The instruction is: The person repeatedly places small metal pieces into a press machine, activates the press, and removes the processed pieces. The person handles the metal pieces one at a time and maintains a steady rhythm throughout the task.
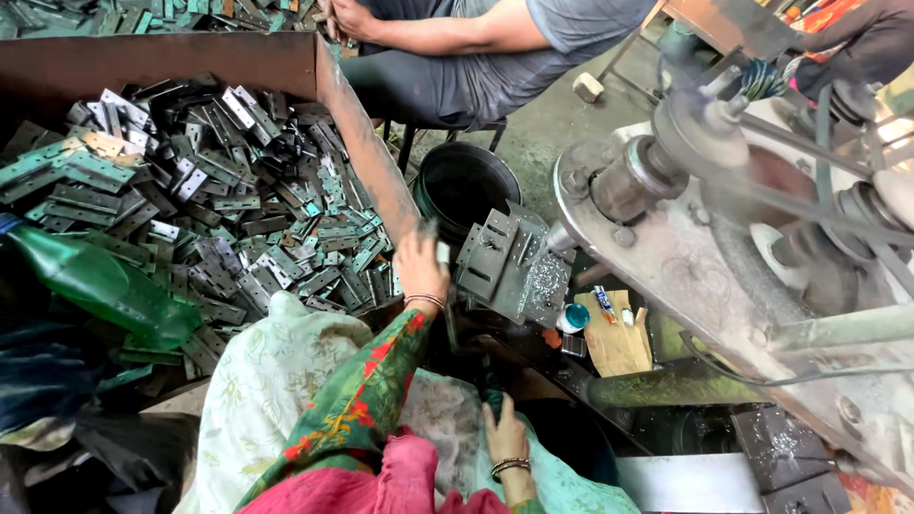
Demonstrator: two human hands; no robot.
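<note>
Two hands at the hinge machine
left hand pinches a small metal piece at the jig; right hand rests on cloth, fingers loosely curled, holding nothing; hinges fill the bin

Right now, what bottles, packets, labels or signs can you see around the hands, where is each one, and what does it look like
Green plastic bottle: lies on its side at the left, over the heap of metal hinges; translucent green, blue cap end.
Small round container: beside the cardboard piece, right of the left hand; white with a teal top.
Small tube: on the cardboard; blue, white and red.
No signs or screens.
</note>
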